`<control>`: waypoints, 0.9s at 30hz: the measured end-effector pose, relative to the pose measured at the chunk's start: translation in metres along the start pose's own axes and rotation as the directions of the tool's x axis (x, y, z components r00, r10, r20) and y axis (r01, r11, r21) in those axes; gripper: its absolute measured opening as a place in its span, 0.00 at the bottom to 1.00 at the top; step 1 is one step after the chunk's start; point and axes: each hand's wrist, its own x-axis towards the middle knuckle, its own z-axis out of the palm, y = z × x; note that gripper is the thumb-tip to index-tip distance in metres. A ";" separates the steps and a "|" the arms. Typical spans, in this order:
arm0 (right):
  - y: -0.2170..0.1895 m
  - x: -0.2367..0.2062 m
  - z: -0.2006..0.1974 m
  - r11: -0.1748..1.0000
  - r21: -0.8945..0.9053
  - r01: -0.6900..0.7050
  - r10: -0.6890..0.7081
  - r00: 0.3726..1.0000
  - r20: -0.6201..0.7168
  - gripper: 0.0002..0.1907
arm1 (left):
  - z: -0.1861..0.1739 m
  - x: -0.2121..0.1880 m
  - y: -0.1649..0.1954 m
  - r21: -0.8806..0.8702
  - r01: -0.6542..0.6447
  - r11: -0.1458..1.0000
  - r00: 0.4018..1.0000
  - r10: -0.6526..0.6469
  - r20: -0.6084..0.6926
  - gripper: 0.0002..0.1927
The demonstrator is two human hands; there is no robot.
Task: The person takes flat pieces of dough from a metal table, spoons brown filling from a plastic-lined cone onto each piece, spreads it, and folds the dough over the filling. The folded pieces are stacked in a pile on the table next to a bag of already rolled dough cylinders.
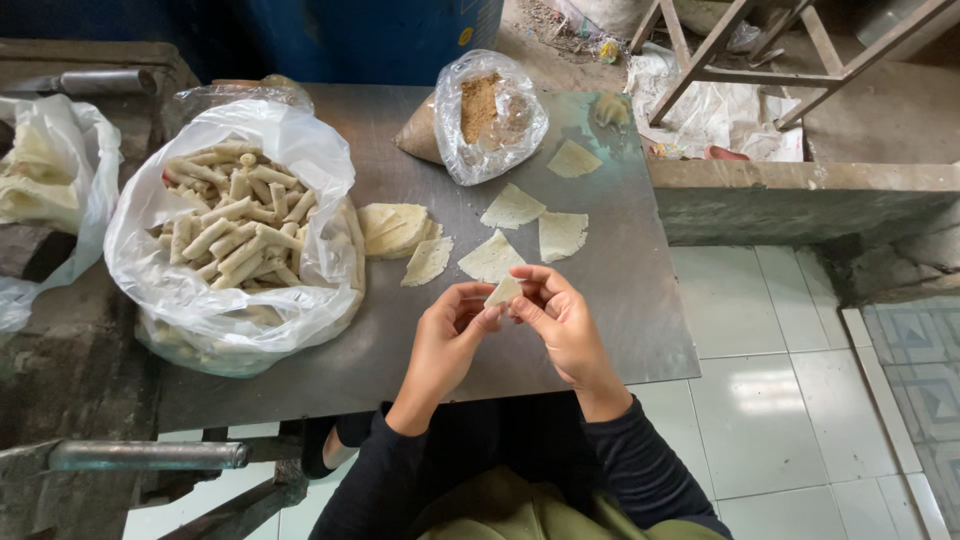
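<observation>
My left hand (447,340) and my right hand (563,325) meet over the front of a grey metal table (640,330). Together they pinch a small pale dough wrapper (503,291), folded between the fingertips. Just beyond them lie flat triangular wrappers (490,259), another wrapper (561,235) and a third wrapper (512,207). A small stack of wrappers (394,228) sits to the left of these. Further left, a clear plastic bag (320,160) holds several finished pale rolls (232,228).
A clear bag of brown crumbly filling (488,110) stands at the table's back. Another white plastic bag (50,170) rests at far left. A metal pipe (150,455) juts out at lower left. White floor tiles (760,400) and a concrete ledge (800,195) lie to the right.
</observation>
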 end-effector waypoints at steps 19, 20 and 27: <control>-0.050 0.084 -0.034 0.973 -0.196 0.125 -0.082 0.973 0.217 0.05 | -0.007 0.052 0.079 0.609 -0.299 0.735 0.914 0.404 -0.039 0.07; -0.050 0.089 -0.040 0.955 -0.251 0.160 -0.113 0.975 0.191 0.04 | -0.015 0.054 0.077 0.634 -0.310 0.708 0.875 0.473 -0.100 0.07; -0.020 0.095 -0.029 0.648 -0.712 0.270 -0.166 0.963 0.214 0.06 | -0.042 0.067 0.041 0.112 -0.112 0.987 0.978 0.130 -0.164 0.07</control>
